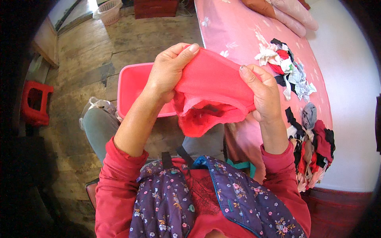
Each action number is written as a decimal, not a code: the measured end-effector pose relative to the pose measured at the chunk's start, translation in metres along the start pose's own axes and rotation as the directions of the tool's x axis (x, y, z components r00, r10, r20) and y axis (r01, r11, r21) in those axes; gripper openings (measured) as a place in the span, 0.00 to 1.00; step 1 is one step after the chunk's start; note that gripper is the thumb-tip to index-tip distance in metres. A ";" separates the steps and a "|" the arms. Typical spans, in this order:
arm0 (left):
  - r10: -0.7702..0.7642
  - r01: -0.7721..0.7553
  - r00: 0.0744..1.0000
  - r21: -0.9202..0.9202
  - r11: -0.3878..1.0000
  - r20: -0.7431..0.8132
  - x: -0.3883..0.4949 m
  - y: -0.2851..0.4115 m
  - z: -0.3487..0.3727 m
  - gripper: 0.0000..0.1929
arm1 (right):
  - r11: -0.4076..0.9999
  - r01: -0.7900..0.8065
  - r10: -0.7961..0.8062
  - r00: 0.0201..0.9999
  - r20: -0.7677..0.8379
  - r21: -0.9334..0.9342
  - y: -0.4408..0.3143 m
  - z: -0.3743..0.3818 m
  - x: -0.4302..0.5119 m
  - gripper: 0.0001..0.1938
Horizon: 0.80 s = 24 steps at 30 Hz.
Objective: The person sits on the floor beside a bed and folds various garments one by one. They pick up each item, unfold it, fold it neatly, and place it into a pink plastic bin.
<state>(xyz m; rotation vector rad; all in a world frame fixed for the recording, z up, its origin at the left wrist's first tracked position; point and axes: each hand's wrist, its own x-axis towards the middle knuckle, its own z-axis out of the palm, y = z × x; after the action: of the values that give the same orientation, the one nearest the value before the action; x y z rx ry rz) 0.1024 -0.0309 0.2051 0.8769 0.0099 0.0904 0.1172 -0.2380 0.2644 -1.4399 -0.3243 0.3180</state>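
Observation:
A coral-red piece of stretchy cloth clothing point(215, 74) is spread between my two hands. My left hand point(168, 70) pinches its upper left edge, thumb on top. On the other side my right hand point(262, 90) grips the right edge, with the thumb on the near face. The garment's gathered opening hangs towards me, and its inside is in shadow. Below and to the left stands a pink plastic basin point(134, 89), partly covered by my left hand and forearm. What lies in the covered part of the basin cannot be seen.
To the right, a bed with a pink floral sheet point(226, 26) bears a pile of small garments point(288, 68); a second pile point(312, 148) lies nearer me. A red plastic stool point(35, 102) stands left. A plastic bag point(99, 104) is by my knee, and a lattice basket point(109, 12) stands farther off.

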 end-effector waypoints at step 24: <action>0.108 -0.113 0.984 -0.032 0.993 -0.140 -0.008 -0.039 -0.048 0.12 | 0.042 0.836 -0.304 0.533 0.790 -0.548 0.043 0.075 -0.052 0.20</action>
<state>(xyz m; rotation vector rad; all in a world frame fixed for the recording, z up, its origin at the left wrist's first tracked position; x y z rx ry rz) 0.0953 -0.0198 0.1448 0.8298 0.0890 0.2546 0.0385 -0.1869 0.2284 -2.1408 -1.7964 -0.3723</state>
